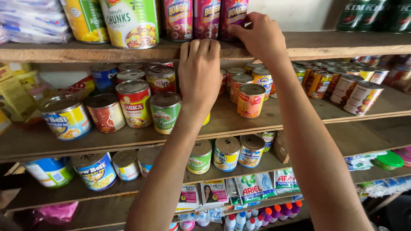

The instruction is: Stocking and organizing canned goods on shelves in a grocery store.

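Both arms reach up to the top wooden shelf (342, 45). The right hand (257, 36) is curled over the front of a dark red can (232, 13) at the right end of a row of three such cans, fingers bent against its label, thumb at its foot; it touches the can, though whether it truly grips it I cannot tell. The left hand (199, 70) lies flat and open, fingers together, tips resting on the shelf edge just below the middle red can (206, 17), holding nothing. A third red can (179, 19) stands left of that, beside a large green-and-white can (130, 21). On the shelf below, behind the left wrist, stand a green can (165, 112) and an orange can (251, 100).
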